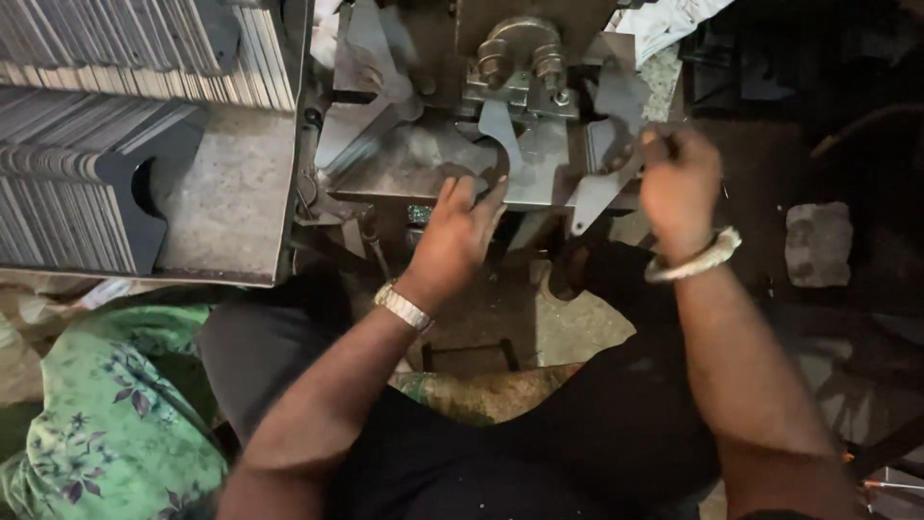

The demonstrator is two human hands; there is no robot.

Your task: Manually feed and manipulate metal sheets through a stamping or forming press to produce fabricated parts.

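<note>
Where the press bed (404,169) lies, left hand (460,226) fingers on metal blank (520,159)

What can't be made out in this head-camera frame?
- Right hand: its closed fingers hide whatever it grips.
- Left hand: palm covers its contact with the flat metal piece on the press bed.
- Stacked metal blanks: cut off by the left edge.
- Right of the press: too dark to read.
</note>
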